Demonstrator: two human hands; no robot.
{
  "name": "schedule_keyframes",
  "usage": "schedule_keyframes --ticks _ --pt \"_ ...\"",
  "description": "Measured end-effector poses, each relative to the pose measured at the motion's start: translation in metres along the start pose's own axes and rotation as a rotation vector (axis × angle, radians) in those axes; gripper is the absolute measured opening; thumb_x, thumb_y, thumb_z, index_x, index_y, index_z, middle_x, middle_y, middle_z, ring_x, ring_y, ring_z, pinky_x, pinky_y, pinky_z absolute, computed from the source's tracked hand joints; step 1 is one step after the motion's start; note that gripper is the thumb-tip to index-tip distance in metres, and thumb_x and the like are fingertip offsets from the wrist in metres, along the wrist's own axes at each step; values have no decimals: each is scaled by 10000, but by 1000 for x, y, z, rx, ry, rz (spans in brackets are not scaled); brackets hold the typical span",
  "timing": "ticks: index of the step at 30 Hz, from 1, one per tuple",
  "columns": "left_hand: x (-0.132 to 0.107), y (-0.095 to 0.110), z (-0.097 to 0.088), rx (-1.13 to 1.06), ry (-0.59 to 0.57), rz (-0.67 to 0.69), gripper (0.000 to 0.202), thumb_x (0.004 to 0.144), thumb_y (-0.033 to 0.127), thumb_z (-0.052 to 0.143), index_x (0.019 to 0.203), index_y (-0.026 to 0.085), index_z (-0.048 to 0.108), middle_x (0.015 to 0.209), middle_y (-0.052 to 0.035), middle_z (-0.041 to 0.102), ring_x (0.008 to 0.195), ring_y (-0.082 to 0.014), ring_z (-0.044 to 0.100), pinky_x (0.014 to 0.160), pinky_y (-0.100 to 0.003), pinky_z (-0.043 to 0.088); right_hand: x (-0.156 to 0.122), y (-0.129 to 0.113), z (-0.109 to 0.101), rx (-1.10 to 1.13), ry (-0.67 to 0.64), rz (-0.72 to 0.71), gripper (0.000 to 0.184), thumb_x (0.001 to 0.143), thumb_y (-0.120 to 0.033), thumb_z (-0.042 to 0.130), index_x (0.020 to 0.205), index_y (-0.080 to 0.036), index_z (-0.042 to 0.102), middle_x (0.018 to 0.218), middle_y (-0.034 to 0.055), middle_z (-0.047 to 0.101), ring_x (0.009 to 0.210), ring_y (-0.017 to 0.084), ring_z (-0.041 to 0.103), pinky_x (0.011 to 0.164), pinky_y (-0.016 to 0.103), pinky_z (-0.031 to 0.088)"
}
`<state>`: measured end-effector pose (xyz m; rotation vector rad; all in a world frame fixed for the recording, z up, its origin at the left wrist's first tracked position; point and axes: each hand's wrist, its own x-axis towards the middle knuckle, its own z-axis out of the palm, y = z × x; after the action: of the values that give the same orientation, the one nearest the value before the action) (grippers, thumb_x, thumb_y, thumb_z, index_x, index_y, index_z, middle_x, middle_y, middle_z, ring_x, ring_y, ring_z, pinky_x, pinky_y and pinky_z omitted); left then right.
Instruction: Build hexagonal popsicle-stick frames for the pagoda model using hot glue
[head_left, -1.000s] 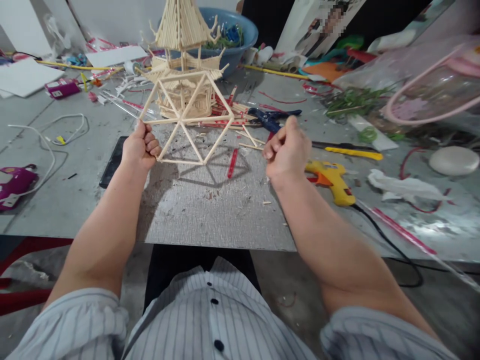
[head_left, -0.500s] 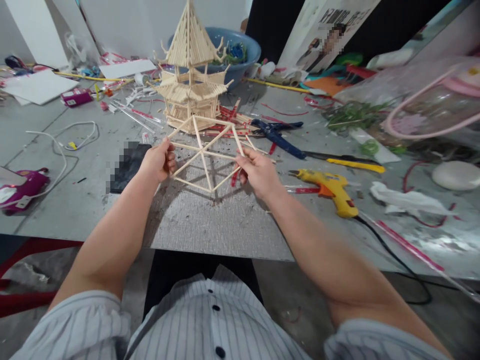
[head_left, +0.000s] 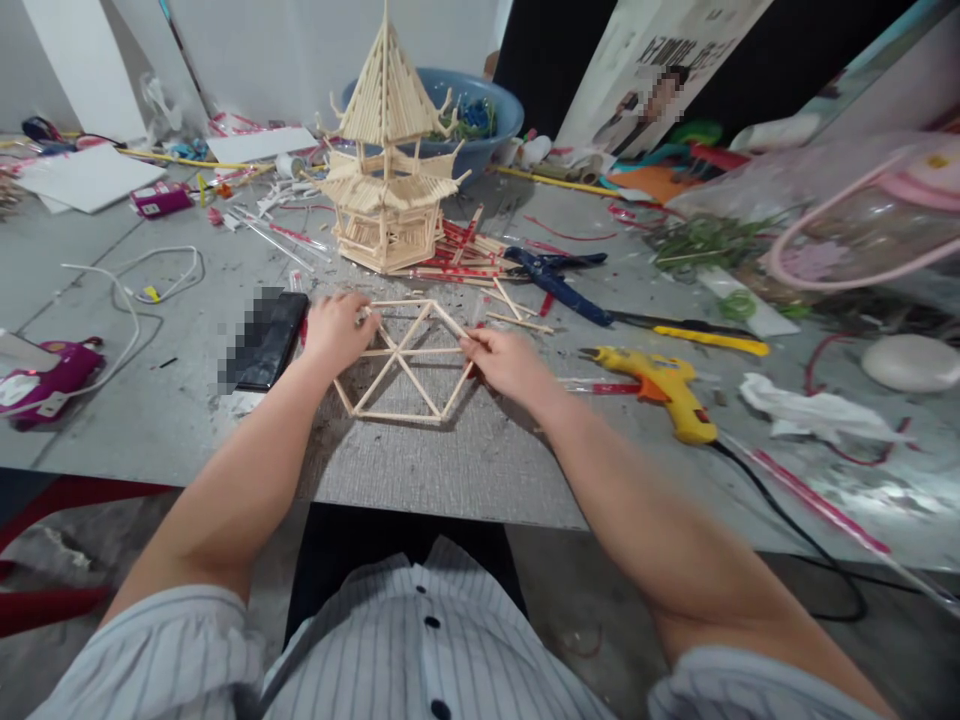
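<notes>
A hexagonal frame of thin wooden sticks (head_left: 405, 358), with spokes meeting at its middle, lies flat on a grey textured mat (head_left: 450, 450). My left hand (head_left: 336, 330) pinches its left corner with curled fingers. My right hand (head_left: 507, 362) pinches its right corner. Just beyond the frame stands a two-tier pagoda model of wooden sticks (head_left: 386, 160).
A yellow glue gun (head_left: 660, 384) with a black cord lies to the right, and blue pliers (head_left: 553, 274) sit behind it. A dark phone (head_left: 271, 330) lies left of the mat. Loose red and wooden sticks (head_left: 469, 258), a blue bowl (head_left: 480, 112), a white cable (head_left: 124, 300) and clutter crowd the table.
The frame was held up by my left hand alone. My right hand then took its right side, and both hands lowered it until it lay flat on the mat.
</notes>
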<state>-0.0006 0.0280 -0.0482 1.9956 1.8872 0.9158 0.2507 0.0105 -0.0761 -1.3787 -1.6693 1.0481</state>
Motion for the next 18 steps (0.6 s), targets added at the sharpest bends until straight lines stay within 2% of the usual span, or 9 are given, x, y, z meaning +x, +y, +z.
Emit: schedule_keyframes --ticks 3,5,8,13,18 --pt "-7 8 6 248 -197 189 303 861 360 601 1044 147 713 1027 -154 695 1031 -312 600 1000 -457 403 -1 -2 -1 -278 34 13 133 823 -325 692 738 -222 697 581 19 575 600 167 543 579 271 360" --pt "-9 10 6 293 -287 241 361 877 372 592 1116 127 706 1035 -158 697 1043 -301 611 1016 -441 409 -3 -5 -2 -417 42 41 131 838 -346 686 822 -227 740 670 59 623 699 218 596 650 309 392" --pt "-12 12 3 321 -384 261 388 890 371 588 1174 126 688 1097 -161 676 1073 -284 618 1006 -403 436 -6 -13 -4 -587 36 93 251 870 -410 650 983 -215 759 833 128 686 843 292 643 733 374 429" --pt "-15 17 -4 326 -450 202 371 903 390 568 1165 152 676 1149 -143 622 960 -230 651 910 -357 493 -10 -30 -7 -1000 -60 179 451 985 -494 403 1061 -202 738 1014 165 723 965 316 681 774 403 478" --pt "-15 18 -4 341 -442 194 324 896 413 575 1089 176 684 1136 -116 623 939 -205 644 906 -342 494 -11 -36 -8 -1052 -69 198 503 995 -505 363 1059 -177 739 1066 183 727 1038 345 680 816 422 491"
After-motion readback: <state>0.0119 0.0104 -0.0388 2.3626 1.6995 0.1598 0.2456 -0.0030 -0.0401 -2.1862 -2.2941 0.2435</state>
